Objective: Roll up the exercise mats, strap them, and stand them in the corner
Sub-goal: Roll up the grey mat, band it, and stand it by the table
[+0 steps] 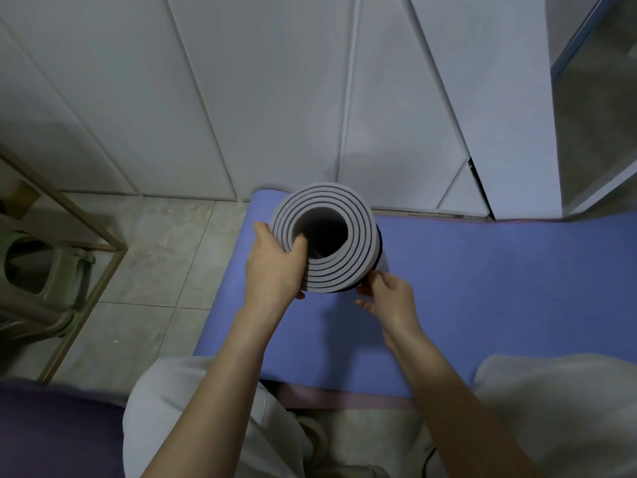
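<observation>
Two hands hold the rolled mat, which stands on end on a flat blue mat near white cabinet doors: the left hand grips its left rim, thumb inside the core, while the right hand fingers pinch the dark strap at its near-right side.

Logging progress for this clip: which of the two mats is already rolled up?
The grey-white mat, held on end with its spiral facing up, gripped by the left hand; the blue mat lies flat beneath it.
</observation>
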`<act>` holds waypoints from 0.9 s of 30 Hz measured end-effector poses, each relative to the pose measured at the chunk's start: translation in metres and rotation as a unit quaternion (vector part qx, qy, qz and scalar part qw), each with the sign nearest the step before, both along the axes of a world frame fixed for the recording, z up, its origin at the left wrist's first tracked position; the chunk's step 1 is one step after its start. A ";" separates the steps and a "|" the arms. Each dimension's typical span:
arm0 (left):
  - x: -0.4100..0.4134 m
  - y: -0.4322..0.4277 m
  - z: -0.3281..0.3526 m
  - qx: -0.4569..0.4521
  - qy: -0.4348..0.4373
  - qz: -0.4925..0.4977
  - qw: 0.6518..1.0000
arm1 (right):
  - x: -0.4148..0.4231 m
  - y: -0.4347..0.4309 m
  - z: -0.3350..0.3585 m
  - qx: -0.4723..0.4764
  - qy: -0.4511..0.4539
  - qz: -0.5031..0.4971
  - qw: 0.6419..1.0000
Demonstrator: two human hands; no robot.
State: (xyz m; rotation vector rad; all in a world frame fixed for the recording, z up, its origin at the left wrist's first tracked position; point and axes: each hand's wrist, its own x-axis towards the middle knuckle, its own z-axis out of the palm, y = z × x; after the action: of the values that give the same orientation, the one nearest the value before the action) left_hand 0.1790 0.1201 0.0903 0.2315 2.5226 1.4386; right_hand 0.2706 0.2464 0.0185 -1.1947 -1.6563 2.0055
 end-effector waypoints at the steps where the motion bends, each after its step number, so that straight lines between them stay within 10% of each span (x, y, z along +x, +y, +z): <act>1: -0.001 0.001 0.000 -0.003 0.004 -0.003 1.000 | -0.002 0.002 -0.005 0.016 -0.019 0.009 1.000; 10: 0.012 0.017 -0.008 -0.021 0.030 -0.052 0.998 | -0.002 0.045 -0.043 0.016 -0.145 0.009 0.989; 20: 0.000 0.026 0.003 0.044 0.012 -0.041 0.998 | -0.004 0.052 -0.027 0.021 -0.088 0.005 0.996; 23: -0.001 0.034 0.006 0.046 0.011 -0.047 0.998 | 0.004 0.050 0.000 0.207 -0.054 -0.024 0.977; 27: 0.004 0.046 0.001 0.078 -0.004 -0.058 0.995 | 0.017 0.030 0.064 0.480 0.104 -0.105 0.865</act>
State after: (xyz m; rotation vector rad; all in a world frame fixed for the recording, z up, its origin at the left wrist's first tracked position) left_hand 0.1827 0.1664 0.0916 0.3924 2.3489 1.5878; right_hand 0.2879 0.2768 0.0822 -0.6893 -1.9050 0.8732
